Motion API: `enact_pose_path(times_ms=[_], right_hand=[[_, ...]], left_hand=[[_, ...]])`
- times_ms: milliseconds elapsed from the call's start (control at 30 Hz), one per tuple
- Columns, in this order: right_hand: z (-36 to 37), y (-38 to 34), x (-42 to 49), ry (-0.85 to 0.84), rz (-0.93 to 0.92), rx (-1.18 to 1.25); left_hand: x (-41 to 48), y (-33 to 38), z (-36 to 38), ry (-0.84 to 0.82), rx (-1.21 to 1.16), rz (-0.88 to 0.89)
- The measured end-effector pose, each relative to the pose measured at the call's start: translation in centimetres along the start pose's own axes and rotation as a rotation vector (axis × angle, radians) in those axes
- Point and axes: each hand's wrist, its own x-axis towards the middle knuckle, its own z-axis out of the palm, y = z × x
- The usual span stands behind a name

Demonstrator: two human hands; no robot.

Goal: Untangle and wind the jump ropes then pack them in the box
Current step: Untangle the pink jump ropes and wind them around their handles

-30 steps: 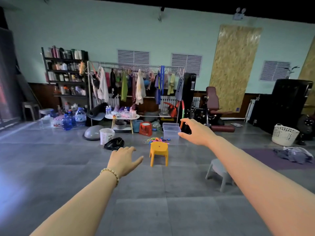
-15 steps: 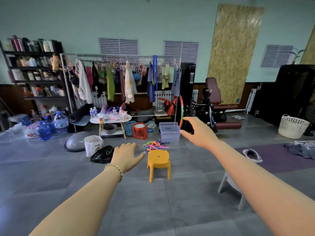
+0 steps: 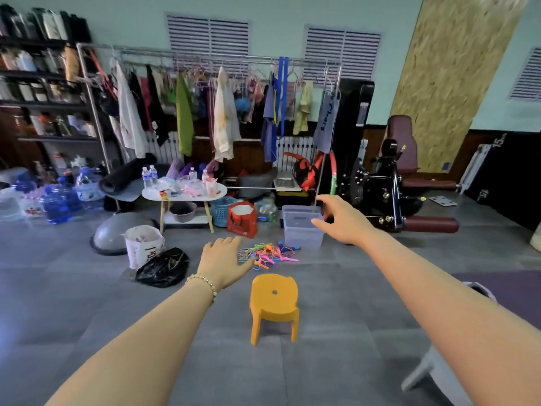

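Note:
A tangle of bright jump ropes (image 3: 268, 254), pink, green, orange and blue, lies on the grey floor a few steps ahead. Just right of it stands a clear plastic box (image 3: 301, 230) without a lid. Both my arms reach forward in the air. My left hand (image 3: 224, 263) is open with relaxed fingers and holds nothing; in the picture it sits just left of the ropes. My right hand (image 3: 341, 219) is open too, fingers spread, and overlaps the box's right edge in the picture. Both hands are well short of the ropes and box.
An orange stool (image 3: 275, 303) stands between me and the ropes. A grey stool (image 3: 433, 373) is at my right. A black bag (image 3: 164, 268), white bucket (image 3: 143, 244), red bag (image 3: 243, 219), low white table (image 3: 184, 194) and clothes rack (image 3: 219, 106) crowd the area behind.
I have moved closer to the ropes, box and orange stool, which now look larger. Both hands stay open and stretched forward.

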Motion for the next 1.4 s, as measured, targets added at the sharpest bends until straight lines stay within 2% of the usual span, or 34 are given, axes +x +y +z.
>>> enact_pose_path(times_ms=[167, 467, 767, 1067, 1233, 1400], right_hand=[[2.6, 5.2, 12.9, -0.058, -0.002, 0.028], [7.2, 13.9, 37.4, 0.075, -0.001, 0.027], [11.1, 24.7, 57.3, 0.01, 0.05, 0.078], [18.7, 38.7, 75.3, -0.198, -0.001, 0.16], [23.4, 41.7, 83.3, -0.216, 0.03, 0.248], [31.6, 44.4, 90.4, -0.324, 0.063, 0.3]], left_hand=[[13.9, -1.5, 1.7, 0.028, -0.041, -0.018], [41.6, -4.6, 6.9, 0.005, -0.037, 0.048], [64.4, -5.1, 11.9, -0.002, -0.072, 0.067], [81.7, -2.8, 22.3, -0.091, -0.144, -0.143], [88.6, -3.9, 25.9, -0.132, -0.175, -0.198], [96.7, -8.6, 31.0, -0.181, -0.186, -0.209]])
